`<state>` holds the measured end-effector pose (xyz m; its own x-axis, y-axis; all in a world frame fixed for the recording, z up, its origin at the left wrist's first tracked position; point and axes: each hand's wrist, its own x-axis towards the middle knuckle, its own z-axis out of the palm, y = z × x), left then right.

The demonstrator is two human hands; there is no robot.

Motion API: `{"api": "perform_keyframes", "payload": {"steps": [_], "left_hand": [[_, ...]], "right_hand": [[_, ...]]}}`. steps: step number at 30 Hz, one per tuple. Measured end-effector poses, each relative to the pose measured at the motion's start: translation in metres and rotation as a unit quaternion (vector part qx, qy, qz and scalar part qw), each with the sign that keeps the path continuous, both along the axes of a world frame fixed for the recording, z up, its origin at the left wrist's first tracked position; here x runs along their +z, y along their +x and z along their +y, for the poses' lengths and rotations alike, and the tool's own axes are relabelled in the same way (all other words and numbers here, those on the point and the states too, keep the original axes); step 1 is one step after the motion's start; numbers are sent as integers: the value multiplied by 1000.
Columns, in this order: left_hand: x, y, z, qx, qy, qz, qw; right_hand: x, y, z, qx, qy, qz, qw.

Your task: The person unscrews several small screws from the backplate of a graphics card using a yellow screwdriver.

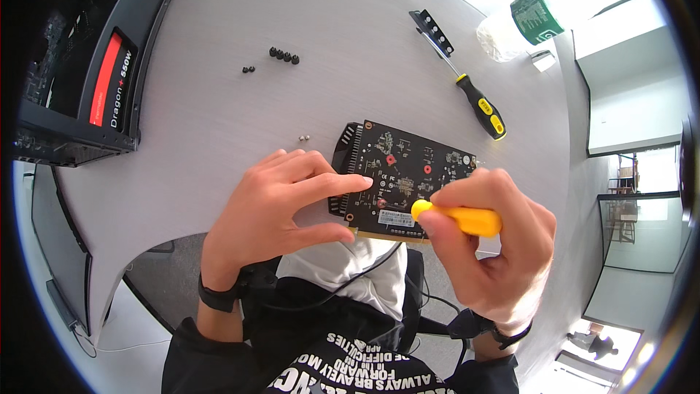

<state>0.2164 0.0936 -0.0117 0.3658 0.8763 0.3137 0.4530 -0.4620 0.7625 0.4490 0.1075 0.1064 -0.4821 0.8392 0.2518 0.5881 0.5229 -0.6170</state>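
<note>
A black graphics card (408,149) lies near the table's front edge, circuit-board side up, with red-ringed screw spots. My left hand (273,201) rests at its left end, fingers spread and index fingertip touching the board. Closed around a yellow-handled screwdriver (474,220), my right hand (503,241) is over the card's right part. The screwdriver's shaft points left, toward a screw spot (381,203) by the white label; whether the tip sits in the screw is hard to make out. Small silver screws (304,138) lie beyond my left hand.
Black thumbscrews (284,56) and smaller black screws (249,69) stand further back. A black-and-yellow screwdriver (483,107) lies at right, its shaft by a black slotted strip (434,33). An open computer case (135,66) stands at left. A plastic-wrapped roll (536,18) is at back right.
</note>
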Motion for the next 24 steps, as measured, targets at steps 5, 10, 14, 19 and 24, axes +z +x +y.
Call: {"api": "perform_keyframes", "payload": {"steps": [5, 10, 14, 19, 24], "left_hand": [[-2, 2, -2, 5, 9, -4, 1000], [-2, 2, -3, 2, 11, -8, 1000], [-3, -1, -4, 8, 13, -4, 1000], [-5, 1, -4, 5, 8, -10, 1000], [-2, 1, -3, 5, 5, -6, 1000]], "right_hand": [[12, -2, 2, 25, -20, -32, 999], [12, -7, 2, 11, -33, -60, 998], [8, -6, 6, -11, 10, -74, 997], [9, -3, 4, -50, 39, -115, 991], [19, -1, 0, 13, -23, -109, 994]]}}
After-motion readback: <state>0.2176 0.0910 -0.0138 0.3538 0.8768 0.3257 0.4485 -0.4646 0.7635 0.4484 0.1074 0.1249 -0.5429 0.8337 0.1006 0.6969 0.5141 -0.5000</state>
